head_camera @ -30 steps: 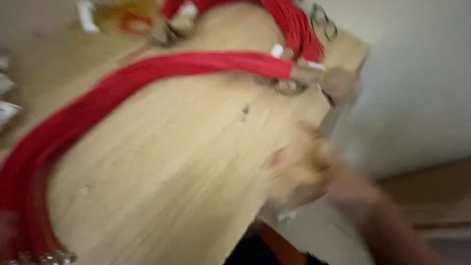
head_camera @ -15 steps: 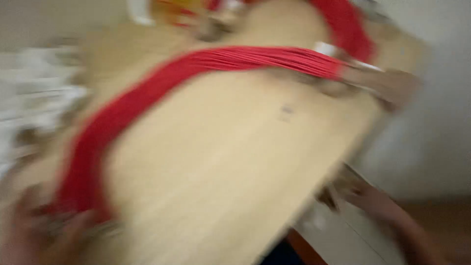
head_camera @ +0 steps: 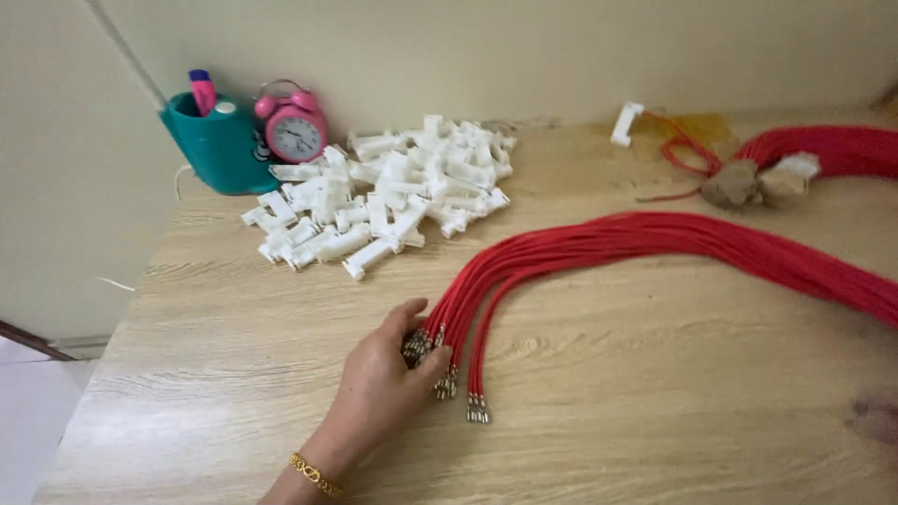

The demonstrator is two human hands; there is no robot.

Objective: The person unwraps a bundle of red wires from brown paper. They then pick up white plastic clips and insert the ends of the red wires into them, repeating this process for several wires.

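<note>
Left hand: the left hand (head_camera: 379, 374) comes in from the lower middle of the frame, a gold bracelet (head_camera: 313, 475) on its wrist; its fingers (head_camera: 412, 327) curl around the metal terminal ends (head_camera: 432, 348) of the red wire bundle (head_camera: 655, 238), grasping a small cluster of them.
Right hand: not in the frame, so I cannot tell its state.
Red wire bundle: lies across the tabletop (head_camera: 608, 402) from the right edge of the frame to the centre, fanning out at the terminal ends just beside the hand; a few wire tips reach below the hand, loose.
White plastic connector housings: a heap (head_camera: 383, 201) in the upper middle of the frame, well apart from the hand; none seems to have a wire in it.
Second bundle: a second red wire bundle (head_camera: 823, 150) lies at the upper right, tied near a lump of tape (head_camera: 748, 182).
Background: a teal pen cup (head_camera: 215, 145) and a pink alarm clock (head_camera: 295, 126) stand at the upper left.
Progress: judged early; the wires are only being gathered at their ends, and the housings look untouched.
</note>
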